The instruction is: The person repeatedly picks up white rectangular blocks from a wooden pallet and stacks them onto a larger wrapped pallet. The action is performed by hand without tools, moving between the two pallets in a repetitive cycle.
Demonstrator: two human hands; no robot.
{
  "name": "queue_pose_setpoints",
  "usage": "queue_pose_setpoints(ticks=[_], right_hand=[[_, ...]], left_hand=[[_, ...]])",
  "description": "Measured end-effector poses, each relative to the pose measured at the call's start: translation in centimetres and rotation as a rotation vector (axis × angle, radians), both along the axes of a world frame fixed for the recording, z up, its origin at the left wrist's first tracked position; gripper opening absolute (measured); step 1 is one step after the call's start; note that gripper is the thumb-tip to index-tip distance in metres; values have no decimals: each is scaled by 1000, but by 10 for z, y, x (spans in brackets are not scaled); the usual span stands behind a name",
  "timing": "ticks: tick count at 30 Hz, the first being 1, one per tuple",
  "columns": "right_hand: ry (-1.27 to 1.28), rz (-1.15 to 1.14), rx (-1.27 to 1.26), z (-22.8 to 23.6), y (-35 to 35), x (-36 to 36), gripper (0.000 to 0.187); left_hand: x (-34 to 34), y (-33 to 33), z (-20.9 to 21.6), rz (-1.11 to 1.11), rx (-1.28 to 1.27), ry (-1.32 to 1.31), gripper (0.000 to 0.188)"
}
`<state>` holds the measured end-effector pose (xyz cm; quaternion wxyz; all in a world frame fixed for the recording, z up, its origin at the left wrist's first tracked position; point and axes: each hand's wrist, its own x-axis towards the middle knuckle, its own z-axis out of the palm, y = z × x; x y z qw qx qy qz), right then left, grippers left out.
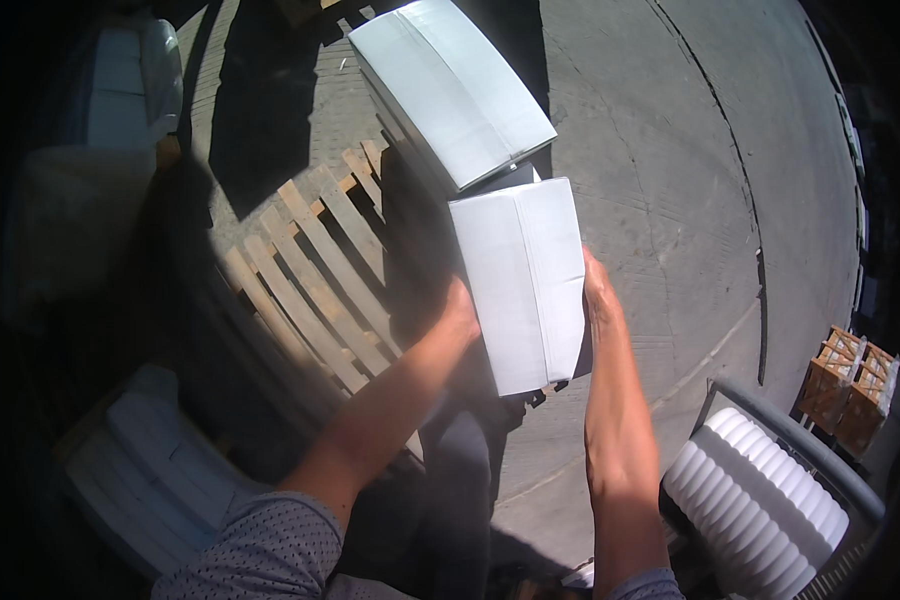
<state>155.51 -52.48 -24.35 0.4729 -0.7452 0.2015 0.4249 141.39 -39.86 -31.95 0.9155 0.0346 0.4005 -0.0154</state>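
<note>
A white cardboard box (522,295) with a seam along its top is held out in front of me. My left hand (458,312) presses on its left side, and its fingers go out of sight under or behind the box. On the opposite side my right hand (597,283) grips it, the fingertips hidden too. Just beyond the far end of this box stands another white box (452,85), taped along its middle. The two boxes nearly meet at a corner; I cannot tell if they touch.
A slatted wooden pallet (315,265) lies at the left, partly in shadow. White wrapped goods (135,85) line the far left, with a white stack (160,470) nearer. At right are white ribbed items (755,500) beside a grey rail (805,435) and brown crates (848,390).
</note>
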Motion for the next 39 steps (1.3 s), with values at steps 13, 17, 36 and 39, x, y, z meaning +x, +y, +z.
queue_pose_setpoints(ticks=[13, 17, 36, 39], right_hand=[[-224, 122, 411, 12, 35, -250, 52], [137, 59, 300, 31, 80, -377, 53], [-100, 1616, 305, 60, 293, -741, 57], [-23, 1796, 304, 94, 351, -809, 69]], left_hand=[[-221, 85, 7, 23, -4, 14, 53], [-360, 104, 42, 116, 9, 84, 52], [-825, 109, 171, 1169, 28, 6, 50], [-874, 125, 195, 1179, 306, 113, 48]])
